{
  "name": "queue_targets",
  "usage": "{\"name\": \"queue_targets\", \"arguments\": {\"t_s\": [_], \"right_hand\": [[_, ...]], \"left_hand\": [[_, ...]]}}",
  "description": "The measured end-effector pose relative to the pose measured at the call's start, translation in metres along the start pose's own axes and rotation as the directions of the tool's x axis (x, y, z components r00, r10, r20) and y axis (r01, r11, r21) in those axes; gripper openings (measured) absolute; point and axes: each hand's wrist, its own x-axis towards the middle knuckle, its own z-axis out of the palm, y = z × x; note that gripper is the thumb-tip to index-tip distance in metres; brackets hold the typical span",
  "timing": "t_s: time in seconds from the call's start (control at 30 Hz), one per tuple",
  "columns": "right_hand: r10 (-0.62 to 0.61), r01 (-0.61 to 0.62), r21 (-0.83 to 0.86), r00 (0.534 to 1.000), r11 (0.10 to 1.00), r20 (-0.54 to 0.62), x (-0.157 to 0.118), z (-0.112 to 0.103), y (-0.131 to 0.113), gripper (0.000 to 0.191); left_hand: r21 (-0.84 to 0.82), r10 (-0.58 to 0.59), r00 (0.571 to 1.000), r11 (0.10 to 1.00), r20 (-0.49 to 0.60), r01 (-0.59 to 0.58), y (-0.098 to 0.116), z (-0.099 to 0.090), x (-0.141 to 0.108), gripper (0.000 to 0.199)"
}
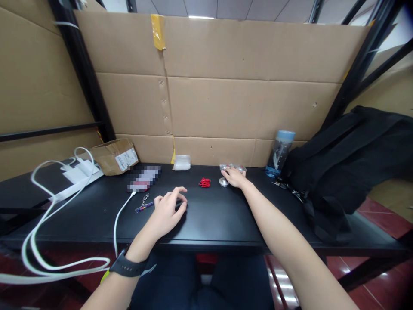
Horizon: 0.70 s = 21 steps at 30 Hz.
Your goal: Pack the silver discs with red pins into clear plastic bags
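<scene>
My left hand (169,209) hovers just over the front of the black table (206,224), fingers bent and apart, with nothing in them. Farther back, my right hand (235,177) reaches over a clear plastic bag (228,166) of small pieces, some of them red. Its fingers look stretched out, partly hiding the bag; whether they grip it is unclear. Beside its thumb lies a small round silvery object (223,182), like a spool or disc. A small pile of red pieces (204,183) sits between the two hands.
At the back stand a clear plastic box (182,162), a cardboard box (114,156) and a blue-capped bottle (280,154). A black backpack (351,159) fills the right. On the left are a phone (144,178), a patterned strap (144,207), a power strip (77,178) and white cables (35,228).
</scene>
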Motion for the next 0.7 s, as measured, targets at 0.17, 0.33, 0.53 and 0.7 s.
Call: {"name": "queue_targets", "arguments": {"t_s": [0.17,0.33,0.53,0.7], "right_hand": [[-0.015,0.015,0.041,1.0,0.999,0.009,0.0,-0.005,0.005,0.052],[0.037,-0.039,0.064,0.998,0.997,0.043,0.0,-0.007,0.011,0.064],[0.055,-0.057,0.042,0.997,0.998,0.045,0.002,-0.008,0.012,0.068],[0.011,-0.013,0.037,0.999,0.999,0.052,0.01,-0.003,0.006,0.069]], "left_hand": [[0.077,0.126,0.991,0.989,0.044,-0.129,0.018,-0.009,0.012,0.025],[0.132,0.334,0.941,0.932,0.048,-0.337,0.033,-0.013,0.087,0.031],[0.009,0.313,0.95,0.95,0.016,-0.313,0.017,0.025,0.181,0.022],[-0.06,0.365,0.93,0.93,0.042,-0.362,-0.011,0.042,0.183,0.021]]}}
